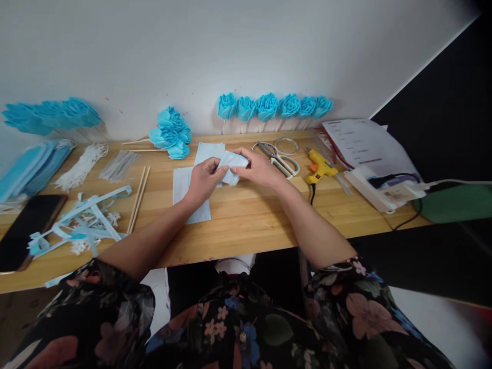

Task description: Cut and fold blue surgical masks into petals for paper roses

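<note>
Both hands meet over the middle of the wooden table around a folded piece of pale blue mask fabric [232, 163]. My left hand [203, 179] pinches its left side between thumb and fingers. At its right side, my right hand [259, 166] grips the fabric, the fingers curled behind it. Under and beside my left hand lie flat pale blue fabric sheets [199, 212], one overlapping toward the back. Scissors with white handles [286, 166] rest just right of my right hand, partly behind it.
Blue fabric flowers on sticks [268, 106] lean against the wall. A yellow glue gun [321, 166] and white power strip [378, 192] lie right. Left are stacked masks [36, 164], cut strips [86, 218], wooden sticks [139, 200] and a phone [28, 230].
</note>
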### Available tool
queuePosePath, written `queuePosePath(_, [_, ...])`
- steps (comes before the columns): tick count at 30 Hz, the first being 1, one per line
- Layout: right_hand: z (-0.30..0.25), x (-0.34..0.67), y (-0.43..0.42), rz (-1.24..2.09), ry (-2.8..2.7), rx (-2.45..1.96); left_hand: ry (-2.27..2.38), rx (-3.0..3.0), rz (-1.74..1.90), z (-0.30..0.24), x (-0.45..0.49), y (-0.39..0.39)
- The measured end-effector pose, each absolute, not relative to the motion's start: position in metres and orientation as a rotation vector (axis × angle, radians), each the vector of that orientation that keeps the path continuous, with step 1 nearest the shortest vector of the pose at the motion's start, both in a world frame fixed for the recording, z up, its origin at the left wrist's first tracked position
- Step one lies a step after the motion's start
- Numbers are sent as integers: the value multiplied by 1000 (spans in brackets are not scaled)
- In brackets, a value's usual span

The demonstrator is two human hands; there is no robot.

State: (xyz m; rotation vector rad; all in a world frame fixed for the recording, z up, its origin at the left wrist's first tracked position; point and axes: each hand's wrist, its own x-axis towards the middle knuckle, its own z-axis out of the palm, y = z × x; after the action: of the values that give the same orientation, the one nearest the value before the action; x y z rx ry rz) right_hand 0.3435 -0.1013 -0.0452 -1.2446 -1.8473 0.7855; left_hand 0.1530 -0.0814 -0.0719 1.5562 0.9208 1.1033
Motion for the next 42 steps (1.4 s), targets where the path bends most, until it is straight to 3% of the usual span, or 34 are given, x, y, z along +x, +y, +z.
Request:
queuePosePath(8, [-57,345,-93,916,-1760,-1144,864,1333,1161,-72,154,-80])
queuePosePath(14, [-53,346,-96,1006,-1813,-1123,965,1702,1108,-71,150,-74])
queuePosePath(21, [-44,350,-100,662,-1822,-1281,853,1757,1103,-75,150,-76])
queuePosePath(28, [-15,370,-115,122,-2310,-1381,855,1622,1131,-76,150,-76])
queuePosePath(31, [-17,368,-115,37,-2447,-1434,848,1634,1115,-78,149,-75])
queuePosePath(35, [-24,364,-109,160,-2340,-1493,831,1632,1092,-78,150,-76])
queuePosePath(42, [-31,349,-108,658,-1757,-1247,777,1535,1014,-72,154,-82])
